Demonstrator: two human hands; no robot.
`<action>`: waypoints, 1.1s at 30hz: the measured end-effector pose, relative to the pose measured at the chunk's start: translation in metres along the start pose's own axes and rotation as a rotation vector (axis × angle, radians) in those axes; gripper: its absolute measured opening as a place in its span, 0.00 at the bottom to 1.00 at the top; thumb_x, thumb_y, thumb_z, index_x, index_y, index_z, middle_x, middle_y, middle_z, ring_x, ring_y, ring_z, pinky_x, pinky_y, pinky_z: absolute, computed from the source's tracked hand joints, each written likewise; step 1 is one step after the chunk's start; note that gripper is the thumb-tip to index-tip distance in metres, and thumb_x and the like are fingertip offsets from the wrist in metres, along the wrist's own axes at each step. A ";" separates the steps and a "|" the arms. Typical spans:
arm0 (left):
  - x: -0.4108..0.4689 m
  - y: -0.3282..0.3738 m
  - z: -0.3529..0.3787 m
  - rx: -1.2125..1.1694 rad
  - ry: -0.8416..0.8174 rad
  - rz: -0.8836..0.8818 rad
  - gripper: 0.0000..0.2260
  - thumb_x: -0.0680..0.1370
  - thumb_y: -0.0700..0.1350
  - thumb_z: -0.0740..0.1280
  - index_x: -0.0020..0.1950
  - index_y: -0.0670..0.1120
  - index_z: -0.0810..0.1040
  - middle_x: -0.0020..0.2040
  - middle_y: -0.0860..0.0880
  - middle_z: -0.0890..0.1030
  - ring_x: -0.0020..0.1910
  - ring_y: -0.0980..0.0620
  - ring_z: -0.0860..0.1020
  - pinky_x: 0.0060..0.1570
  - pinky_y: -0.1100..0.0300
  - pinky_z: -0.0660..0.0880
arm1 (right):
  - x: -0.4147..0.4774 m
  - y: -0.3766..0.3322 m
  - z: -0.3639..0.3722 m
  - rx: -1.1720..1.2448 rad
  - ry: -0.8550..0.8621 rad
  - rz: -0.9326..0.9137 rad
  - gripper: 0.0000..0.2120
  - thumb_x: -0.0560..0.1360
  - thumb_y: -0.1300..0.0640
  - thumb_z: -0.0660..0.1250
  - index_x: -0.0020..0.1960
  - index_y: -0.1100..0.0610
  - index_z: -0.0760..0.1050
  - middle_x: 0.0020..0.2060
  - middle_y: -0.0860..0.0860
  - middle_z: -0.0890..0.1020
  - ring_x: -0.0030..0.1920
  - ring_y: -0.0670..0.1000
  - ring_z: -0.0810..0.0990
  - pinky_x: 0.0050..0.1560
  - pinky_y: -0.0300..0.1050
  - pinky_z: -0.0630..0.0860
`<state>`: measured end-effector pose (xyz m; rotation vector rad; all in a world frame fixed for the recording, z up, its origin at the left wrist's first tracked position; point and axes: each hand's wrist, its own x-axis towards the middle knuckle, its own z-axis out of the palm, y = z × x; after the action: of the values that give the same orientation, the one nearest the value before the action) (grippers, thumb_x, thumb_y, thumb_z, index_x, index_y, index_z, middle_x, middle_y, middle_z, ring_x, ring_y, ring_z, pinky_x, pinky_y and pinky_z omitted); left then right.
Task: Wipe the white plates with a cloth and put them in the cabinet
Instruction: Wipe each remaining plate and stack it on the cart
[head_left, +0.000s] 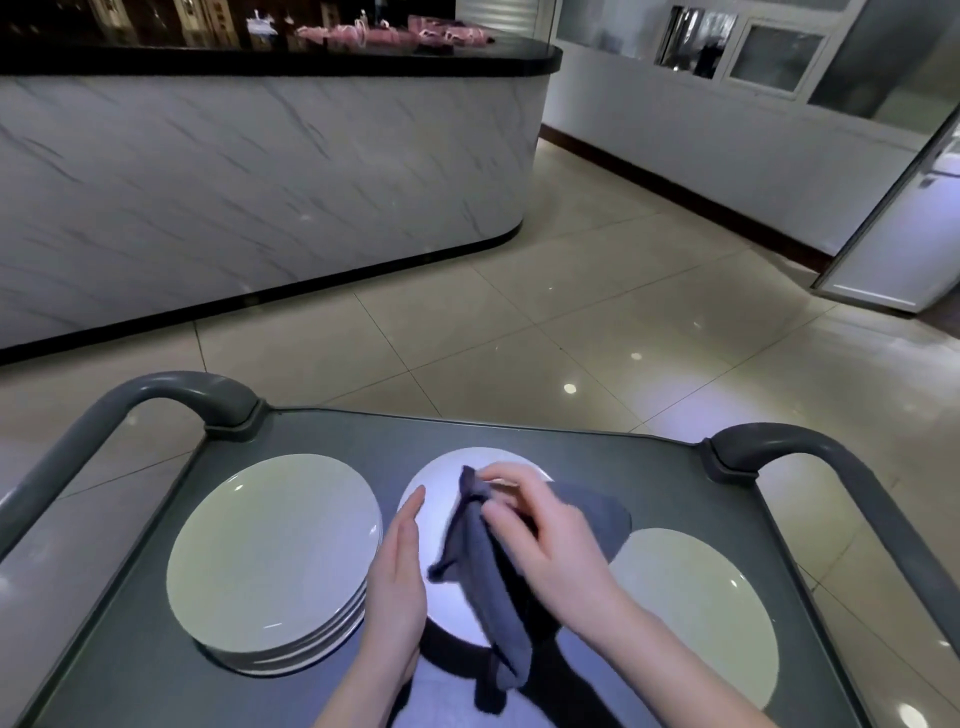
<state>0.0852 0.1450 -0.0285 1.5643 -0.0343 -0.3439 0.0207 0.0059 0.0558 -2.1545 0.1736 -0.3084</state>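
Note:
A white plate (441, 499) is held up over the grey cart top (649, 467). My left hand (397, 577) supports its left edge with straight fingers. My right hand (545, 535) grips a dark grey cloth (488, 571) against the plate's face, and the cloth's loose end hangs down toward me. A stack of several white plates (270, 556) sits on the cart's left side. A single white plate (701, 613) lies on the right.
The cart has curved grey handles at the far left (176, 389) and far right (795, 441). Beyond it are beige floor tiles (519, 322), a marble-fronted counter (260, 176) with a black top, and a white door (893, 234) at right.

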 end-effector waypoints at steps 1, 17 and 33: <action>-0.001 0.002 0.001 -0.025 0.001 -0.022 0.16 0.87 0.48 0.52 0.68 0.59 0.76 0.67 0.64 0.76 0.68 0.65 0.72 0.61 0.76 0.66 | 0.000 0.009 0.004 -0.102 -0.090 -0.016 0.16 0.80 0.49 0.61 0.67 0.41 0.69 0.59 0.35 0.79 0.60 0.36 0.75 0.61 0.31 0.67; -0.011 0.016 0.010 -0.084 -0.059 0.031 0.17 0.86 0.45 0.53 0.71 0.60 0.69 0.70 0.65 0.72 0.65 0.77 0.69 0.57 0.82 0.64 | -0.007 0.044 0.035 -0.793 -0.278 -0.230 0.20 0.81 0.44 0.53 0.71 0.45 0.65 0.79 0.42 0.55 0.79 0.50 0.52 0.75 0.64 0.55; -0.008 0.016 -0.001 -0.023 -0.008 -0.036 0.17 0.86 0.46 0.55 0.65 0.71 0.69 0.64 0.76 0.69 0.59 0.86 0.63 0.53 0.84 0.62 | -0.058 0.060 -0.003 -0.862 -0.347 -0.181 0.23 0.79 0.43 0.56 0.73 0.42 0.67 0.75 0.41 0.65 0.74 0.48 0.65 0.67 0.55 0.59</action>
<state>0.0812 0.1475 -0.0110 1.5418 -0.0088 -0.3776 -0.0364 -0.0164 -0.0014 -3.0433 -0.1176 0.0732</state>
